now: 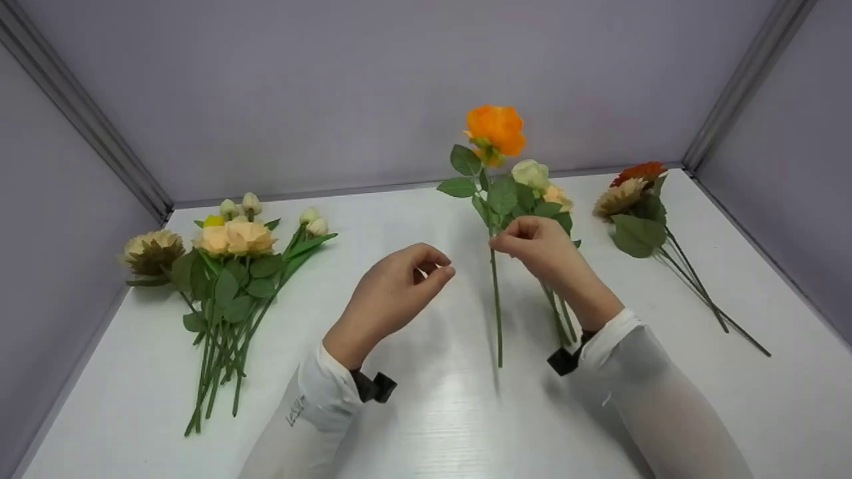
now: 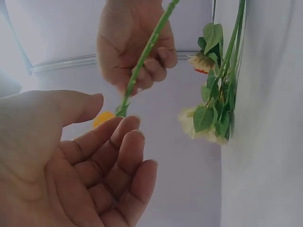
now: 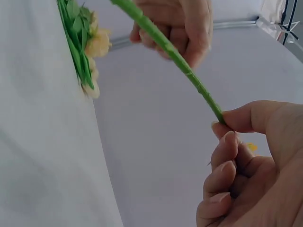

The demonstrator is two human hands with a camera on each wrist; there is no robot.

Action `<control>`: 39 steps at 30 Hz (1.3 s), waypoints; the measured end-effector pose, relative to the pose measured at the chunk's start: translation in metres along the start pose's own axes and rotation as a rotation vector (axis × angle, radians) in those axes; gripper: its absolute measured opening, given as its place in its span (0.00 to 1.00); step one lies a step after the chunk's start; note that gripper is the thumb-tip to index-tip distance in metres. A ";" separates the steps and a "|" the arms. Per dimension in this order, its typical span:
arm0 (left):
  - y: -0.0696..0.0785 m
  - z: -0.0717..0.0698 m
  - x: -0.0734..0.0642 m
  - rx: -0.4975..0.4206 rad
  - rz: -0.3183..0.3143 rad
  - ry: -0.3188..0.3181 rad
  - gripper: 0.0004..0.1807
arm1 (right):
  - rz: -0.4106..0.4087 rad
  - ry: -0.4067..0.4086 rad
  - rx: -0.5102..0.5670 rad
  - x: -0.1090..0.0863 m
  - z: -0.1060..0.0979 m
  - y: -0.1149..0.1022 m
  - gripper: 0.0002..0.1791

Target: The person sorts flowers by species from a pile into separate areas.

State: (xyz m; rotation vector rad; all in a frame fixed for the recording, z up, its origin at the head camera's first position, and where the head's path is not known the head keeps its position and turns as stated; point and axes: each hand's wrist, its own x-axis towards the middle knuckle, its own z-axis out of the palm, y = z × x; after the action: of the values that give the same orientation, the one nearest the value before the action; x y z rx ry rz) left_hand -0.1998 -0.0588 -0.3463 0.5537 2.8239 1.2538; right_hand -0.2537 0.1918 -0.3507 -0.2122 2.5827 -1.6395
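Observation:
An orange rose [image 1: 496, 130] with green leaves stands upright above the table, its bare stem [image 3: 173, 54] running down below the hand. Thumb and forefinger of my right hand [image 1: 542, 249] pinch that stem just under the leaves. To the left of the stem, my left hand [image 1: 403, 286] hovers with loosely bent fingers and a gap between thumb and fingertips; the left wrist view shows nothing in the palm [image 2: 90, 165]. Behind the right hand lie a pale cream rose [image 1: 530, 174] and a peach flower [image 1: 556, 197], their stems partly hidden by the wrist.
On the left of the white table [image 1: 426, 426] lies a bunch with peach roses [image 1: 236, 237], white tulips [image 1: 314, 223] and a beige flower [image 1: 153, 253]. At the right lie a beige flower [image 1: 620, 197] and a rust-red flower [image 1: 639, 173]. Grey panels [image 1: 373, 86] enclose the table.

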 end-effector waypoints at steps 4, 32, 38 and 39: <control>-0.005 -0.008 -0.001 0.014 -0.004 0.053 0.12 | 0.089 0.006 -0.130 0.011 -0.017 0.013 0.16; -0.033 -0.022 0.002 0.185 -0.063 0.122 0.12 | 0.216 -0.050 -0.610 0.034 -0.013 0.067 0.21; -0.034 -0.022 0.003 0.198 -0.076 0.093 0.13 | 0.226 -0.071 -0.580 0.031 -0.018 0.059 0.16; -0.035 -0.023 0.003 0.200 -0.079 0.094 0.13 | 0.227 -0.070 -0.566 0.030 -0.020 0.056 0.16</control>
State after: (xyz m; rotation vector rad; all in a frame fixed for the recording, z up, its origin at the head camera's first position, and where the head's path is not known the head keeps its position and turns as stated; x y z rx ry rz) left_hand -0.2165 -0.0957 -0.3554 0.3915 3.0369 1.0183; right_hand -0.2902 0.2284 -0.3929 -0.0025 2.8222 -0.7914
